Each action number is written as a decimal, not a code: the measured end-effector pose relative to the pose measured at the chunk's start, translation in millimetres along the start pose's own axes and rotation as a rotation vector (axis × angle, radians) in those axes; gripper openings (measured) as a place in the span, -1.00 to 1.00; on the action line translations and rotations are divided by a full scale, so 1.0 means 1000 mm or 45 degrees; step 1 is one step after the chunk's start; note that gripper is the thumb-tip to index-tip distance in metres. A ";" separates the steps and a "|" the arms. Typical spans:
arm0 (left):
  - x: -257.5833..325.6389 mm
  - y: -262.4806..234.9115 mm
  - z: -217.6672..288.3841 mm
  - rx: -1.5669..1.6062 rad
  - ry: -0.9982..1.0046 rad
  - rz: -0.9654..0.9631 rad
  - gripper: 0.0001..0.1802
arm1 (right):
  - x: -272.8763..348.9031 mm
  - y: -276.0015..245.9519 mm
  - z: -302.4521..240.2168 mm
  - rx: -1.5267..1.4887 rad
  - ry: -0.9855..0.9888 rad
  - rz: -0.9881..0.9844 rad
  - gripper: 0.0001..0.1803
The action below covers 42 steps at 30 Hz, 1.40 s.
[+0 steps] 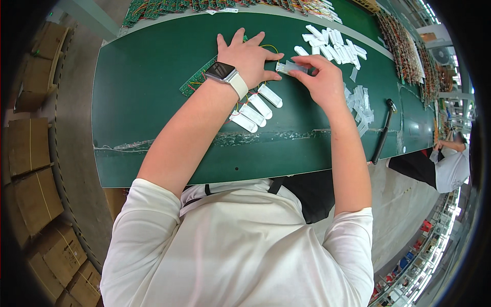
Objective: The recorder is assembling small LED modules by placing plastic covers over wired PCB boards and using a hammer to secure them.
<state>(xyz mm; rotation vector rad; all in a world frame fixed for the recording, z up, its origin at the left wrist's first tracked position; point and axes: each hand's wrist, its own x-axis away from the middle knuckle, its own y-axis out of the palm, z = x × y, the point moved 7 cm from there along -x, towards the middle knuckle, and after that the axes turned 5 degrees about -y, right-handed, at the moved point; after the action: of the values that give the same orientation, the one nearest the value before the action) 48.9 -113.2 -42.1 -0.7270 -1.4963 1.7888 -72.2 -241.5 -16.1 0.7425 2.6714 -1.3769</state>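
My left hand (244, 59), with a watch on its wrist, lies spread over a green circuit board (197, 78) and partly hides it. Its thumb and forefinger reach toward a small white piece (282, 67) beside an orange-yellow wire. My right hand (321, 79) pinches a translucent plastic strip (294, 66) against that white piece; whether the two are joined I cannot tell. Several white plastic cases (260, 106) wired to the board lie in a slanted row below my left hand.
Loose white cases (330, 45) are heaped at the far right, above a pile of translucent strips (362, 105). A black-handled tool (383, 130) lies near the right edge. Wired boards (169, 9) line the far side. Cardboard boxes (29, 146) stand left; another person (447, 163) is at right.
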 end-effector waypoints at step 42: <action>0.003 -0.004 0.000 0.031 -0.003 -0.006 -0.38 | 0.107 -0.142 0.077 0.482 0.564 0.599 -0.47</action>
<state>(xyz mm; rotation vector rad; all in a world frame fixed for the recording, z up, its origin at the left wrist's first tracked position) 47.8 -110.1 -38.0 -0.7085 -1.4743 1.8018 -242.0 -328.7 18.1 1.7618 2.2642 -1.7427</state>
